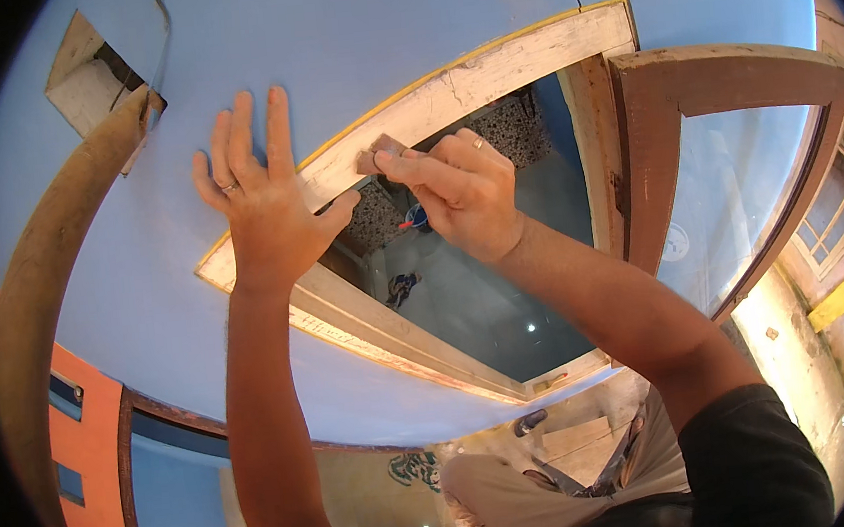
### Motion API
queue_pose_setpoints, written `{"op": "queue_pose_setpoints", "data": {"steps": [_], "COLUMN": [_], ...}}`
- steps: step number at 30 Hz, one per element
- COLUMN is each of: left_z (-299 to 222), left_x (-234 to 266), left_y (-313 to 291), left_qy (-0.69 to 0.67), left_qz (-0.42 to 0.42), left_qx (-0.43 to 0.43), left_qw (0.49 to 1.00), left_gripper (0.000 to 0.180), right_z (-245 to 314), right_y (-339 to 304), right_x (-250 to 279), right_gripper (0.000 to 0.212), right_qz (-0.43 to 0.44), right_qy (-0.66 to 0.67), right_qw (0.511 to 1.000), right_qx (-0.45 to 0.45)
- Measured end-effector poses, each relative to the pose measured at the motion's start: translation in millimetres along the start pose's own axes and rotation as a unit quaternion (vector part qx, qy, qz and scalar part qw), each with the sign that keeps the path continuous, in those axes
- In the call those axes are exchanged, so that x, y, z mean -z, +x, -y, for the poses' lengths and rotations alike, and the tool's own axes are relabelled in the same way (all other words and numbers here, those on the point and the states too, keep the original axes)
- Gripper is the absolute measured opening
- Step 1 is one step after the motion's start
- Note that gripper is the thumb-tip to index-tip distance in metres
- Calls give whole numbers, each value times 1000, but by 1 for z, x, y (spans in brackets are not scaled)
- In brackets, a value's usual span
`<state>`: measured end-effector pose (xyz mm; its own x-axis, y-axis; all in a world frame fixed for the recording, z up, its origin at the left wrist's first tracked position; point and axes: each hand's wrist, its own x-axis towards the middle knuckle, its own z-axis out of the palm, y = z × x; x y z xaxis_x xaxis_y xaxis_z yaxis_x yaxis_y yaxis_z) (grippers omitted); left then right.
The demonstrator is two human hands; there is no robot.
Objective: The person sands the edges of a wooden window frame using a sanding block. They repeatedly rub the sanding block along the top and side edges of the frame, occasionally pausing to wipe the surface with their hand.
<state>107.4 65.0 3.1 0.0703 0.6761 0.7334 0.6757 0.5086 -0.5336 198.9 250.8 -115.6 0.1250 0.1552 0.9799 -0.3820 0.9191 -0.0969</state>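
My right hand (466,194) pinches a folded brown piece of sandpaper (379,154) between thumb and fingers. The sandpaper presses on the upper rail of a pale, bare-looking wooden window frame (496,71), left of the rail's middle. My left hand (272,211) lies with fingers spread on the blue wall (341,30), just left of the sandpaper. Its palm crosses the frame and the thumb reaches over the opening. A thin yellow edge runs along the outside of the frame.
A brown window sash (649,163) with glass stands swung out at the right. At the left a curved wooden pole (49,246) rises to a hole in the wall (90,77). Inside the opening lies a tiled floor (465,300). A dark sandal (529,423) sits below.
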Motion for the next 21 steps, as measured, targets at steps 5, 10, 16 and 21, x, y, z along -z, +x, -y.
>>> {"op": "queue_pose_setpoints", "data": {"steps": [5, 10, 16, 21], "left_z": [7, 4, 12, -47], "left_x": [8, 3, 16, 5], "left_y": [-5, -4, -7, -37], "left_qy": [-8, -4, -22, -149], "left_qz": [41, 37, 75, 6], "left_qx": [-1, -3, 8, 120], "left_qw": [999, 999, 997, 982], "left_gripper": [115, 113, 101, 88], "right_z": [-28, -2, 68, 92], "right_y": [11, 1, -71, -190], "right_x": [28, -6, 25, 145], "right_gripper": [34, 33, 19, 26], "right_qz": [-167, -202, 62, 179], "right_qy": [-23, -37, 86, 139], "right_qw": [981, 969, 959, 723], "right_qx": [-100, -135, -263, -653]}}
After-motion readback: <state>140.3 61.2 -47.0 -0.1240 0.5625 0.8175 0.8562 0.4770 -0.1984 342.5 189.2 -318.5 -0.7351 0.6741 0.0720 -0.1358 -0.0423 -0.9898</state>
